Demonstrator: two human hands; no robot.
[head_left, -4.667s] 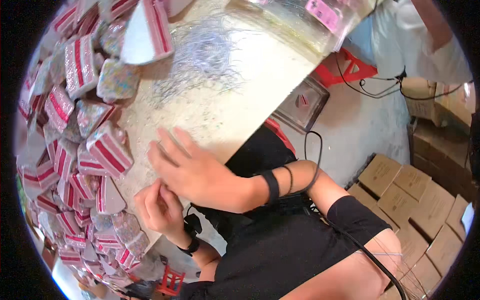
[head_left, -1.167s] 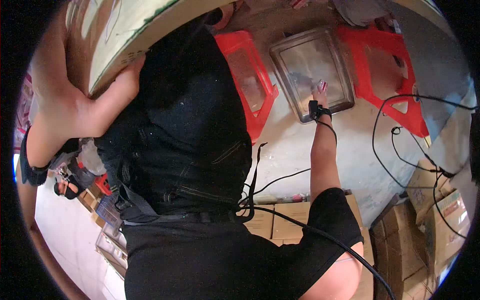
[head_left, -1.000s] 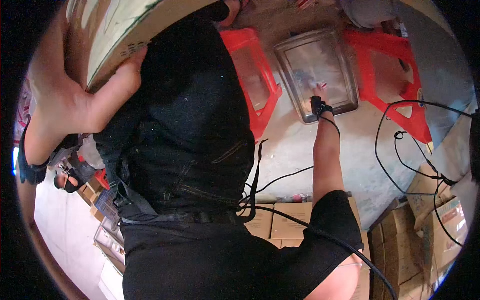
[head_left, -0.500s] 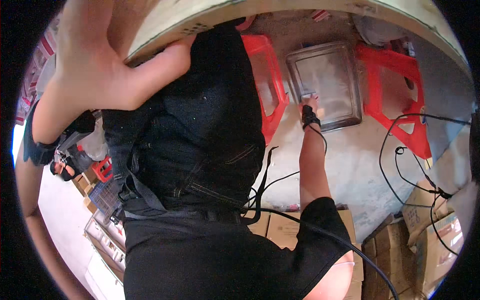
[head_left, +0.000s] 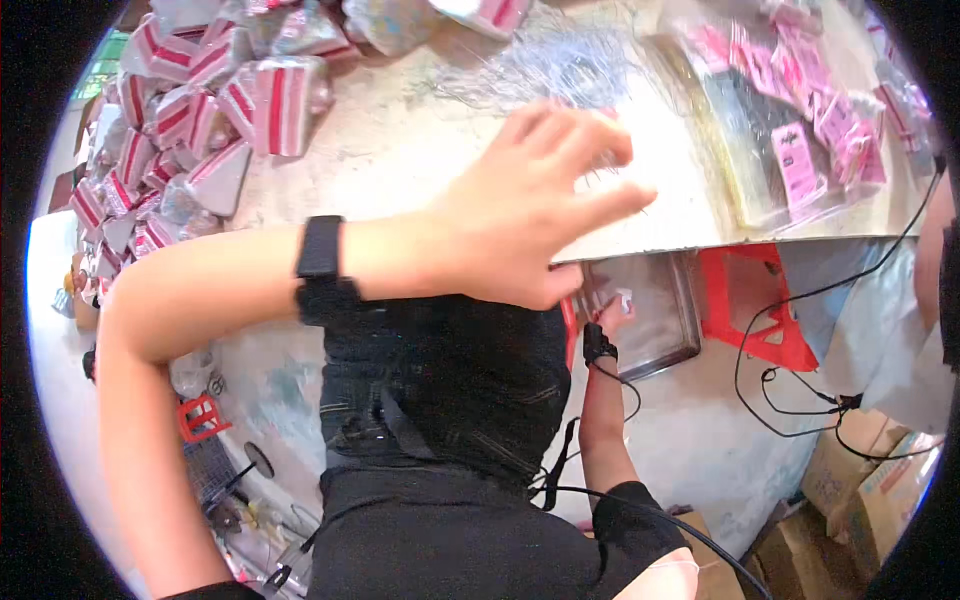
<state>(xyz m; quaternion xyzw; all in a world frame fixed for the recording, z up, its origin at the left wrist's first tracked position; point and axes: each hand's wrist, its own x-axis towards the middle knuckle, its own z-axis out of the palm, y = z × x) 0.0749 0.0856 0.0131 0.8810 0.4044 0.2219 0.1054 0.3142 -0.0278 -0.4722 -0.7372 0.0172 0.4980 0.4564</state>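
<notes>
From the head camera, the left hand (head_left: 520, 205) hovers with fingers spread over the table (head_left: 400, 150) edge. The right hand (head_left: 612, 312) reaches down into a clear plastic tray (head_left: 655, 330) beside a red stool (head_left: 750, 310); its fingers' grip cannot be told.

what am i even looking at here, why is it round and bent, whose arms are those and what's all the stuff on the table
This is one picture from a wide fisheye camera worn on a person's head, looking down, so straight edges bend. The arms are that person's own. The left hand is spread open at the near edge of the pale table, holding nothing. The right hand reaches down to a clear tray on the floor, beside a red stool. Red-and-white packets are piled at the table's left; pink packets lie at its right.
</notes>
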